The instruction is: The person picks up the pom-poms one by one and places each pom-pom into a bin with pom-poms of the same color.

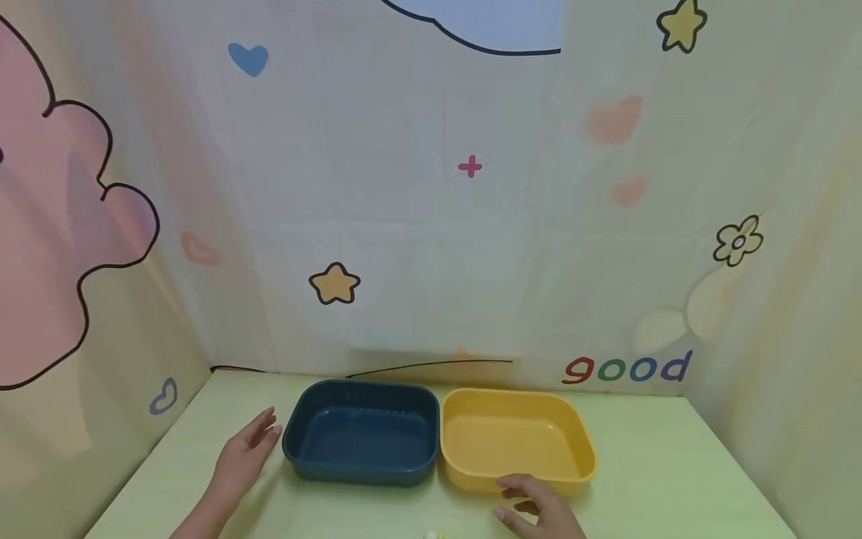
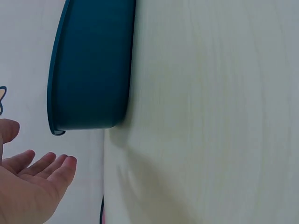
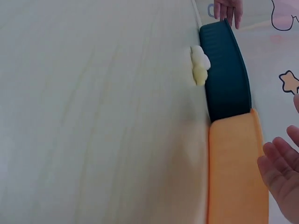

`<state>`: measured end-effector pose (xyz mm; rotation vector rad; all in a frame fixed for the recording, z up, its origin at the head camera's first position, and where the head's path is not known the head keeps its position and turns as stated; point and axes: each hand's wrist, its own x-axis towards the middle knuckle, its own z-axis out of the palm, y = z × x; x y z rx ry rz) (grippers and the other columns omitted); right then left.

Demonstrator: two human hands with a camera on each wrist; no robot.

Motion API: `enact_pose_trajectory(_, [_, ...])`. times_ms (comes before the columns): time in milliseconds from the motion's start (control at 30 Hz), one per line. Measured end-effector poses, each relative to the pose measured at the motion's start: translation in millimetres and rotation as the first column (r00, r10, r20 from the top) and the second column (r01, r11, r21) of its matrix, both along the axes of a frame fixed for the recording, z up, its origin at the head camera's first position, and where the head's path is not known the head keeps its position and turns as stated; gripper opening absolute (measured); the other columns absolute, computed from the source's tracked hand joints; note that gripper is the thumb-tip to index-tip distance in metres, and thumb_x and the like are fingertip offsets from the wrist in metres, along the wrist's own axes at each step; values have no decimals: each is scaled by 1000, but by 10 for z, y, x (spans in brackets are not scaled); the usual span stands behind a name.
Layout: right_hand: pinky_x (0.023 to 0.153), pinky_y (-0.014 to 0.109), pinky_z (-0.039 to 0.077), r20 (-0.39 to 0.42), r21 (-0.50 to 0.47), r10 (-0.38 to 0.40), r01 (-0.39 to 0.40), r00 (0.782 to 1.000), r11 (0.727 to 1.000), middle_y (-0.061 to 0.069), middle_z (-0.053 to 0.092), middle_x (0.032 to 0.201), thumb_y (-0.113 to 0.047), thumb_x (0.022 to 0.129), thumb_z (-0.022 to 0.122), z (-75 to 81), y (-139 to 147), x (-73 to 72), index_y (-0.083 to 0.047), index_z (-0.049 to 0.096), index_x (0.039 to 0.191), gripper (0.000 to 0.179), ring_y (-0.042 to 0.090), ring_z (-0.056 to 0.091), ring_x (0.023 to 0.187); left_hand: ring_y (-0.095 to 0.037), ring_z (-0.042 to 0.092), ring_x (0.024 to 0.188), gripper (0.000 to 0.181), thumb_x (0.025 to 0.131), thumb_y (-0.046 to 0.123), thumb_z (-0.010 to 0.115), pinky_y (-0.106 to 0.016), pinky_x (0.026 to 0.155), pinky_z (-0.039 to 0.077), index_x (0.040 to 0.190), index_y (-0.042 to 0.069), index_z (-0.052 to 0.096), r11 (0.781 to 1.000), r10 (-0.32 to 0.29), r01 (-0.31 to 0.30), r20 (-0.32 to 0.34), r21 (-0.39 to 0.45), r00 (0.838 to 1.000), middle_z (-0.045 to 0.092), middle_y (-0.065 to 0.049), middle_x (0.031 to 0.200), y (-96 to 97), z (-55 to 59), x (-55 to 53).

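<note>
A dark blue rectangular bin (image 1: 364, 473) stands on the pale green table, its inside bare. Touching its right side is a yellow bin (image 1: 474, 480), also with nothing inside. My left hand (image 1: 241, 458) hovers just left of the blue bin, fingers loosely extended, holding nothing. Near the front wall of the yellow bin is my right hand (image 1: 544, 510), its fingers relaxed and slightly bent around nothing. A small soft-looking white and yellow thing (image 3: 200, 66) lies on the table in front of the blue bin; only its top shows at the head view's bottom edge.
The table (image 1: 646, 464) meets a printed cloth backdrop (image 1: 404, 224) behind the bins. Similar cloth hangs along the left and right sides. A dark line of print (image 1: 431, 365) runs low on the backdrop behind the bins.
</note>
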<state>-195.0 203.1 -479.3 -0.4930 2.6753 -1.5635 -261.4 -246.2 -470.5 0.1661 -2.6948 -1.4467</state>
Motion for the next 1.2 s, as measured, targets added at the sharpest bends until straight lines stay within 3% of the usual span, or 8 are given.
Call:
enact_pose_trajectory(133, [81, 17, 59, 135, -85, 43, -32, 990, 996, 27, 68, 121, -21, 96, 72, -55, -63, -25, 8, 64, 124, 41, -3, 64, 96, -42, 44, 145, 54, 110, 18, 45, -38, 108, 56, 157, -4, 33, 995, 5, -8, 31, 100, 1000, 41, -27, 158, 18, -38, -39])
enact_pose_trajectory(267, [79, 18, 60, 192, -106, 114, -95, 975, 990, 28, 69, 117, -20, 96, 72, -116, -103, -43, 11, 65, 121, 40, -9, 62, 93, -40, 46, 144, 53, 110, 16, 45, -27, 98, 61, 157, -5, 33, 987, -10, 1, 54, 163, 998, 39, -28, 158, 32, -73, -69])
enact_pose_trajectory(400, [76, 16, 59, 225, -146, 179, -148, 958, 978, 27, 69, 114, -15, 96, 71, -189, -146, -52, 13, 66, 116, 35, -4, 65, 90, -35, 48, 142, 52, 110, 16, 46, -26, 100, 60, 156, -5, 34, 985, -15, 4, 62, 173, 998, 39, -27, 159, 35, -97, -94])
enact_pose_trajectory(600, [78, 22, 60, 372, -158, 207, -158, 905, 975, 7, 74, 101, -12, 93, 73, -296, -182, -85, 12, 67, 114, 32, 10, 68, 88, -37, 47, 143, 51, 110, 14, 46, -26, 101, 59, 155, -6, 35, 977, -29, 14, 69, 212, 997, 38, -27, 158, 45, -113, -108])
enact_pose_trajectory(667, [78, 23, 59, 389, -161, 220, -168, 895, 972, 5, 74, 99, -10, 91, 75, -320, -196, -99, 13, 67, 113, 32, 10, 67, 88, -23, 59, 135, 50, 110, 13, 46, -22, 99, 59, 155, -7, 35, 973, -36, 18, 72, 231, 997, 38, -27, 158, 44, -121, -106])
enact_pose_trajectory(767, [75, 18, 56, 382, -152, 230, -185, 895, 971, 7, 75, 97, -5, 87, 76, -339, -238, -112, 13, 68, 111, 30, 9, 66, 86, 6, 63, 112, 50, 109, 11, 47, -18, 97, 59, 153, -8, 37, 962, -47, 26, 68, 271, 997, 38, -28, 158, 39, -142, -111])
enact_pose_trajectory(833, [72, 17, 55, 366, -126, 226, -193, 903, 973, 10, 75, 96, -3, 86, 77, -346, -273, -122, 11, 70, 108, 27, 9, 65, 85, 21, 54, 96, 49, 108, 9, 47, -16, 95, 58, 153, -9, 37, 954, -52, 29, 70, 300, 996, 37, -28, 158, 38, -156, -111])
enact_pose_trajectory(1200, [66, 17, 49, 319, -5, 179, -188, 931, 982, 8, 75, 90, -4, 86, 77, -339, -385, -118, 3, 75, 98, 15, 8, 60, 78, 22, 55, 90, 48, 108, 5, 46, -12, 89, 59, 152, -10, 36, 932, -47, 19, 70, 361, 996, 35, -29, 157, 63, -189, -115])
